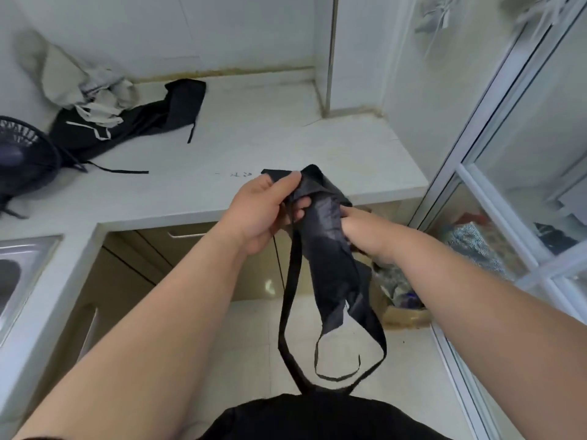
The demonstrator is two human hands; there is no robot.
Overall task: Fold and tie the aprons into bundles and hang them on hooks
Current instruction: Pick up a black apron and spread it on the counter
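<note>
I hold a black apron (330, 249), gathered into a long bunch, in front of the counter edge. My left hand (263, 211) pinches its upper end between thumb and fingers. My right hand (362, 233) grips the bunch from the right side, its fingers hidden in the cloth. The apron's straps (289, 312) hang down in loops toward the floor. Another black apron (149, 119) lies spread on the white counter (270, 138) at the back left, with beige aprons (82, 87) piled on it. Pale bundles (435, 14) hang high on the wall, blurred.
A dark fan (22, 154) stands at the left edge of the counter. A steel sink (19, 274) is set in the counter at lower left. A glass sliding door (508, 154) stands at right, and a cardboard box (403, 312) of clutter sits on the floor.
</note>
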